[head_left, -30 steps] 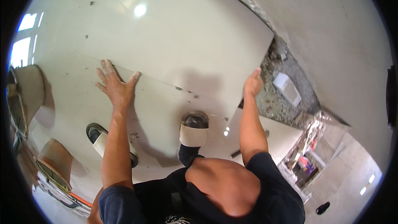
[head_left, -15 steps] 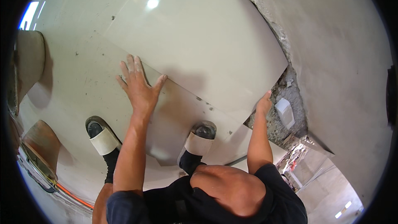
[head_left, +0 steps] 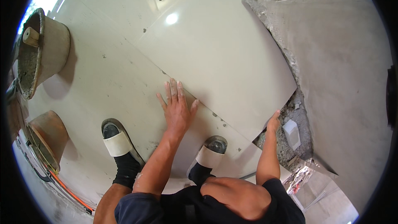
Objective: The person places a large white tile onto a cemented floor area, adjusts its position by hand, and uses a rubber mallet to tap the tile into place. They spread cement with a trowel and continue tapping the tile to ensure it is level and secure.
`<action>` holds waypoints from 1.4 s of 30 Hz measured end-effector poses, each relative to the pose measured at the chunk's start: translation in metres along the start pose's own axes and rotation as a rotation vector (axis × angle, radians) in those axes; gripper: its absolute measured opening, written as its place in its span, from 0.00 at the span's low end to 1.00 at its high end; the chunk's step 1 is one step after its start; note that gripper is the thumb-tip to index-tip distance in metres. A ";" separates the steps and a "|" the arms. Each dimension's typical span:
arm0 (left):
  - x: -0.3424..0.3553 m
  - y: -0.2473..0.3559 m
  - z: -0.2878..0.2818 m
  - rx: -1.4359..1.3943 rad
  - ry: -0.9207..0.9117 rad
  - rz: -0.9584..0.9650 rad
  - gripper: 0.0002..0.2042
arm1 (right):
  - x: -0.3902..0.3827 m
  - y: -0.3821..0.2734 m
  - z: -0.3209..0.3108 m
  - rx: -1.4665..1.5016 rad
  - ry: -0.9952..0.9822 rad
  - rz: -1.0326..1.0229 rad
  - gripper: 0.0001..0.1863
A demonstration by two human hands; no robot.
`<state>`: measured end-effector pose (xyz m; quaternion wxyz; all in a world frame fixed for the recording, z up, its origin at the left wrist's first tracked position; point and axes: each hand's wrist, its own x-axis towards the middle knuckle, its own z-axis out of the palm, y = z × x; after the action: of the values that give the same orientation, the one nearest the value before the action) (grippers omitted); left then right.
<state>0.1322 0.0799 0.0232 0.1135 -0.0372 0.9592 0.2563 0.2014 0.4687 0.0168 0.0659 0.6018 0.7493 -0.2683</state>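
A large glossy cream floor tile (head_left: 219, 58) lies along a rough wall edge, its surface reflecting a bright light. My left hand (head_left: 178, 112) rests flat with fingers spread at the tile's left seam, fingertips touching the joint. At the tile's near right edge, my right hand (head_left: 273, 122) is closed around the rim; part of its fingers is hidden. Just beyond that hand, a pale block (head_left: 292, 134) sits on grey rubble mortar (head_left: 286, 151) in the gap between tile and wall.
My sandalled feet stand on the neighbouring cream tiles (head_left: 124, 79). On the left are a mortar-crusted bucket (head_left: 58, 43) with a handle inside and a smaller brownish bucket (head_left: 52, 135). An orange cable (head_left: 74, 197) runs at the lower left. A grey wall (head_left: 344, 79) rises on the right.
My left hand has slid along the seam, toward the near right. My right hand stays at the tile's edge. The view has shifted, bringing more of the left bucket into sight.
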 end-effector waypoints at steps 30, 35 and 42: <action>0.005 0.045 0.008 -1.570 -0.212 -0.556 0.26 | -0.034 0.012 -0.022 0.313 -0.020 0.069 0.41; -0.054 0.023 -0.010 -1.724 -0.040 -0.770 0.28 | -0.079 0.040 -0.022 0.417 0.008 -0.066 0.39; -0.064 -0.041 -0.042 -1.826 0.234 -0.620 0.26 | -0.143 0.032 0.018 0.340 -0.088 -0.080 0.37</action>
<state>0.1916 0.0245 0.0539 0.0075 -0.3874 0.3438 0.8554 0.2653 0.3408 0.0516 -0.0148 0.5616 0.7130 -0.4195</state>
